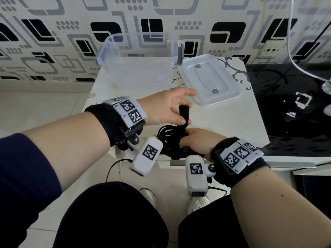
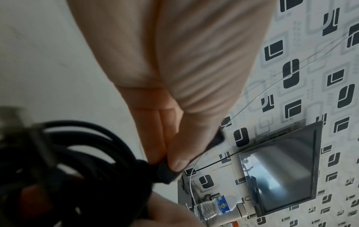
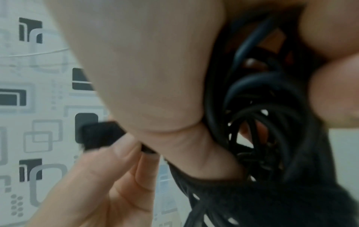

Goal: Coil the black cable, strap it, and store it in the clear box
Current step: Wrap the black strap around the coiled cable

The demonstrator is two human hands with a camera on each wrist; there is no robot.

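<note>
While right hand point(image 1: 197, 142): fingers curled round coiled black rubber cable point(image 1: 168, 135), near table edge
Left hand point(image 1: 164, 108): thumb and finger pinch flat black fabric strap point(image 1: 184, 113)

There was one coiled black cable point(image 1: 168, 138), with one black strap point(image 1: 184, 113) standing up from it. One clear box point(image 1: 107, 51) and one clear lid point(image 1: 231, 90) lay on the one white tabletop point(image 1: 223, 122). Two hands were counted: one left hand point(image 1: 161, 110) and one right hand point(image 1: 198, 142). Each wrist carried one marked band and one white camera pod (so two bands and two pods in all). Two white shoes point(image 1: 198, 203) showed on the floor below. In the left wrist view there was one dark screen point(image 2: 281, 169) and one plastic bottle point(image 2: 215, 207).
</note>
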